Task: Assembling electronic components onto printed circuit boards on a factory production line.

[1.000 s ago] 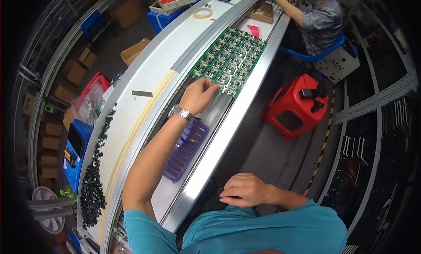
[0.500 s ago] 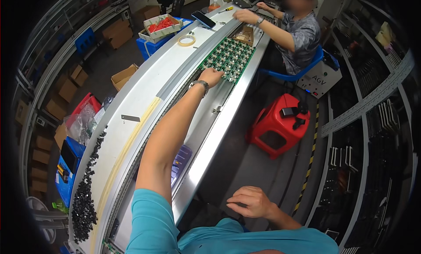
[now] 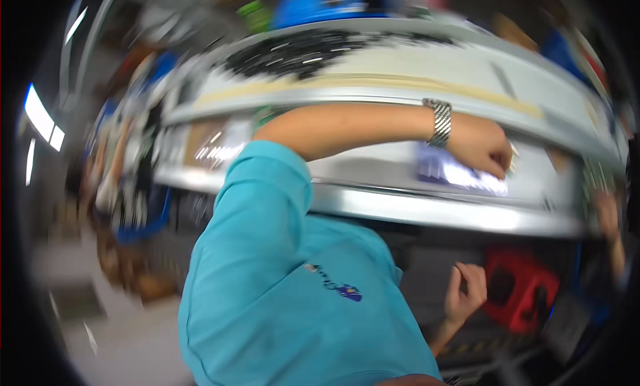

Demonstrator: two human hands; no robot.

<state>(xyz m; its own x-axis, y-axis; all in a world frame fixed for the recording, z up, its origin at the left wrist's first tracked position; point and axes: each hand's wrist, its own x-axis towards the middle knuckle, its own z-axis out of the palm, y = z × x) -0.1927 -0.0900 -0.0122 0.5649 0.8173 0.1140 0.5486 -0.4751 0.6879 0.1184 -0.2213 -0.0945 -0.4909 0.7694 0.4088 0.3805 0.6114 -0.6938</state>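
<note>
My left hand [image 3: 479, 145], with a metal watch [image 3: 440, 123] on its wrist, reaches along the line, its fingers curled together. Below it on the white work surface lies a purple tray [image 3: 437, 166], partly covered by the hand. What the fingers hold, if anything, is hidden by blur. My right hand [image 3: 469, 291] hangs in the air in front of the bench, thumb and fingers apart, touching nothing. At the far right, a blurred green circuit board panel [image 3: 599, 177] shows near another person's hand [image 3: 607, 213].
Loose small black parts [image 3: 293, 53] are heaped on the far ledge, behind a yellowish strip [image 3: 373, 81]. A bright metal edge [image 3: 427, 209] borders the bench's near side. A red stool [image 3: 520, 289] stands at the lower right. Other people [image 3: 120, 166] blur at the left.
My view has swung left along the bench. My left hand has drawn back from the green board panel to above the purple tray. My right hand stays off the bench.
</note>
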